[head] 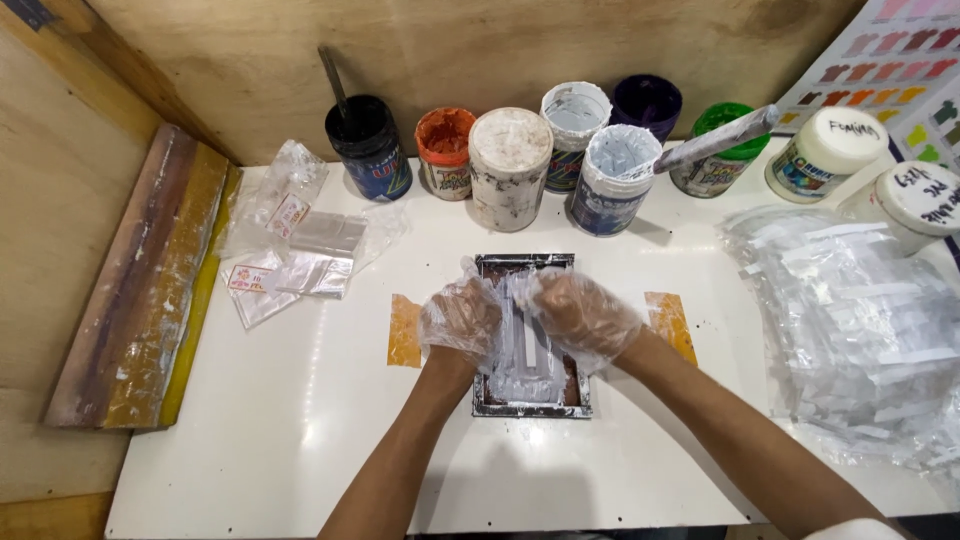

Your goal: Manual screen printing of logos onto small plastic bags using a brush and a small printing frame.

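Both of your gloved hands rest on the small clear bag point(527, 345) lying on the dark metal plate point(530, 405) at mid-counter point(300, 430): left hand point(462, 320) pressing its left edge, right hand point(582, 315) its top right, fingers bent down on the film, neither grip closed around it. You seem to be squaring the bag on the plate; next calls for flat, even pressure so it doesn't skew.
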